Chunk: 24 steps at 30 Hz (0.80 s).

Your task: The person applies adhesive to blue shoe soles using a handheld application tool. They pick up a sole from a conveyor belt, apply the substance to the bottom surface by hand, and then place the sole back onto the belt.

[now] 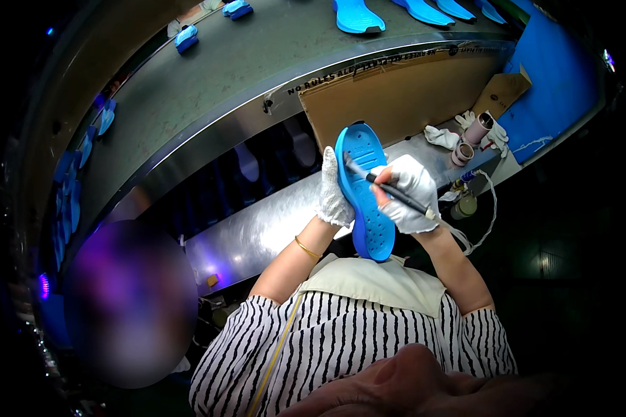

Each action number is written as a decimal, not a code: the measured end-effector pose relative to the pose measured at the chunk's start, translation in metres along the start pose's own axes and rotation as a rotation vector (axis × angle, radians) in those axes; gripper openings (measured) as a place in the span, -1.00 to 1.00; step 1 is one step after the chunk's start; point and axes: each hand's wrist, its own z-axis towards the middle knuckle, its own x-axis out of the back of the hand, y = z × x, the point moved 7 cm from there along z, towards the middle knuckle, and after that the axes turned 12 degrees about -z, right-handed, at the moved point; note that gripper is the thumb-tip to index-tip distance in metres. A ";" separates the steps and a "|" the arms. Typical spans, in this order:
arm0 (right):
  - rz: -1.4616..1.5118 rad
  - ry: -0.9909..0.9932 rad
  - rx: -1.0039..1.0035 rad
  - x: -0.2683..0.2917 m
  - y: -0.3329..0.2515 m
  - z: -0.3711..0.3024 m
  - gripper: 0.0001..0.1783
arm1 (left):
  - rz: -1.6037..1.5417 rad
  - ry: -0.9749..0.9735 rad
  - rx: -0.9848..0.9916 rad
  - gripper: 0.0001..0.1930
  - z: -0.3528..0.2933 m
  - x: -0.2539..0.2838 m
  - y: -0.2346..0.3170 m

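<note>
A bright blue shoe sole [377, 229] with a dark blue side is held upright in front of my chest, its inner face with slots and small holes turned up. My left hand [334, 191], in a white knit glove, grips its left edge; the thumb points up along the side and the other fingers are hidden behind. My right hand [414, 193], gloved with bare fingertips showing, is closed on a slim black-handled brush [402, 199]. The slightly blurred bristle end is at the sole's upper left, over its inner face. Whether it touches cannot be told.
Ahead is a dark green conveyor belt [257, 62] carrying blue soles [358, 17]. A cardboard sheet [403, 94] stands before it. The metal shelf [250, 240] holds cylindrical rolls or cups [478, 128] and white gloves [442, 137]. A white hose [492, 208] hangs right; a blurred person [129, 306] is left.
</note>
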 end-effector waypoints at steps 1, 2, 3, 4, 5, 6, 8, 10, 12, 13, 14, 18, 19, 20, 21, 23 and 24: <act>0.073 -0.055 -0.035 -0.005 0.003 -0.005 -0.77 | 0.005 -0.021 -0.002 -0.11 0.001 -0.004 0.001; 0.138 -0.098 -0.135 -0.008 0.008 -0.010 -0.78 | -0.021 -0.031 0.023 -0.08 0.000 -0.002 0.004; 0.203 -0.141 -0.235 -0.009 0.014 -0.014 -0.79 | -0.027 -0.034 0.030 -0.07 -0.002 -0.002 0.007; 0.119 -0.115 -0.175 -0.006 0.012 -0.014 -0.79 | -0.001 -0.041 0.042 -0.06 -0.004 -0.004 0.010; 0.034 -0.090 -0.112 -0.003 0.010 -0.013 -0.79 | 0.022 -0.050 0.054 -0.06 -0.007 -0.011 0.011; -0.052 -0.065 -0.050 -0.001 0.006 -0.013 -0.80 | 0.014 -0.044 0.068 -0.05 -0.006 -0.009 0.011; -0.047 -0.074 0.005 -0.004 -0.003 -0.017 -0.79 | -0.001 -0.033 0.090 -0.05 -0.002 -0.003 0.012; 0.116 -0.128 -0.091 -0.012 -0.002 -0.029 -0.79 | -0.024 -0.053 0.128 -0.10 -0.007 -0.002 0.011; 0.301 -0.182 -0.310 -0.012 0.019 -0.042 -0.82 | 0.023 -0.048 0.144 -0.09 -0.014 -0.002 0.010; 0.444 -0.205 -0.452 -0.011 0.030 -0.049 -0.84 | 0.047 -0.098 0.135 -0.10 -0.024 -0.010 0.007; 0.326 -0.231 -0.456 -0.004 0.030 -0.050 -0.85 | 0.101 -0.093 0.165 -0.12 -0.033 0.006 0.001; 0.207 -0.180 -0.333 0.008 0.026 -0.051 -0.88 | 0.337 0.006 0.128 -0.12 -0.033 0.046 -0.022; 0.148 -0.192 -0.231 0.003 0.017 -0.048 -0.88 | 0.324 0.013 0.133 -0.12 -0.027 0.050 -0.022; 0.278 -0.194 -0.323 -0.002 0.017 -0.049 -0.88 | 0.265 0.007 0.139 -0.08 -0.023 0.043 -0.019; 0.318 -0.234 -0.277 -0.004 0.016 -0.047 -0.87 | 0.205 0.000 0.144 -0.04 -0.018 0.035 -0.015; 0.561 -0.271 -0.415 -0.009 0.020 -0.045 -0.88 | 0.031 -0.142 0.175 0.11 -0.007 0.027 -0.013; 0.508 -0.185 -0.429 -0.003 0.024 -0.042 -0.89 | -0.006 -0.171 0.150 0.12 -0.006 0.014 -0.011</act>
